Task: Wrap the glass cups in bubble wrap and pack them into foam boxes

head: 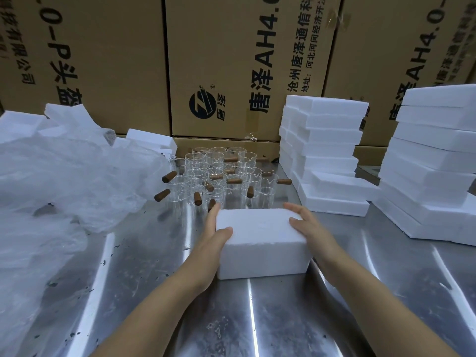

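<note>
A closed white foam box lies on the steel table in front of me. My left hand grips its left end, thumb on top and fingers along the side. My right hand holds the right end the same way, thumb over the top edge. Behind the box stands a cluster of several clear glass cups with brown wooden handles. A heap of clear bubble wrap lies on the left of the table.
Two stacks of white foam boxes stand on the right: one behind the cups, a taller one at the far right. More foam pieces lie at the back left. Large cardboard cartons wall off the back. Steel tabletop lies near me.
</note>
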